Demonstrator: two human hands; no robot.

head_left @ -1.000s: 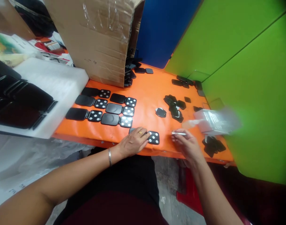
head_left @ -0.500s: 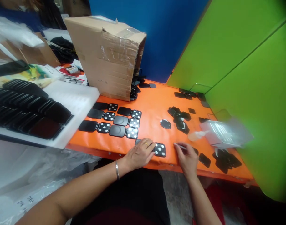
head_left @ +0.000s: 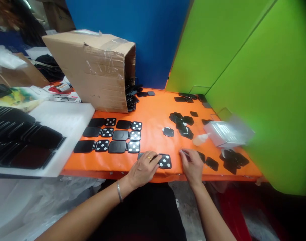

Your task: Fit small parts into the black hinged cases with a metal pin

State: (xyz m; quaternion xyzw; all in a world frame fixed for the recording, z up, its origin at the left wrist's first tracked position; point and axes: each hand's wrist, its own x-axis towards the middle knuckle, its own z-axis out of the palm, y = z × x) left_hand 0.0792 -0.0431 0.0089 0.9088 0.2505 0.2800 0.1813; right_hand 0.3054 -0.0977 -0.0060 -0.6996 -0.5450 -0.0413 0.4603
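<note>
My left hand (head_left: pixel 144 167), fingers bent, holds an unfolded black hinged compact case (head_left: pixel 165 161) flat at the table's front edge. White dots mark its right half, while my fingers cover much of the left half. To the right, my right hand (head_left: pixel 193 164) is closed in a pinch on a small, thin, pale thing (head_left: pixel 184 152), too small to name for certain. Similar unfolded cases (head_left: pixel 118 146) lie in rows at the left, their right halves dotted white. A dark scalloped piece (head_left: pixel 168 131) lies beyond my hands.
An orange-covered table (head_left: pixel 153 110) carries a cardboard box (head_left: pixel 105 77) with black pieces at its opening. White foam (head_left: pixel 75 112) bears stacked black cases (head_left: pixel 24 140). Loose black pieces (head_left: pixel 180 122), a small bottle (head_left: pixel 200 139) and a white box (head_left: pixel 224 134) are at the right, near green panels (head_left: pixel 243 73).
The view has shifted, so the table and its things appear farther left. Both hands keep nearly the same pose, the left on the case and the right pinching the thin pale thing.
</note>
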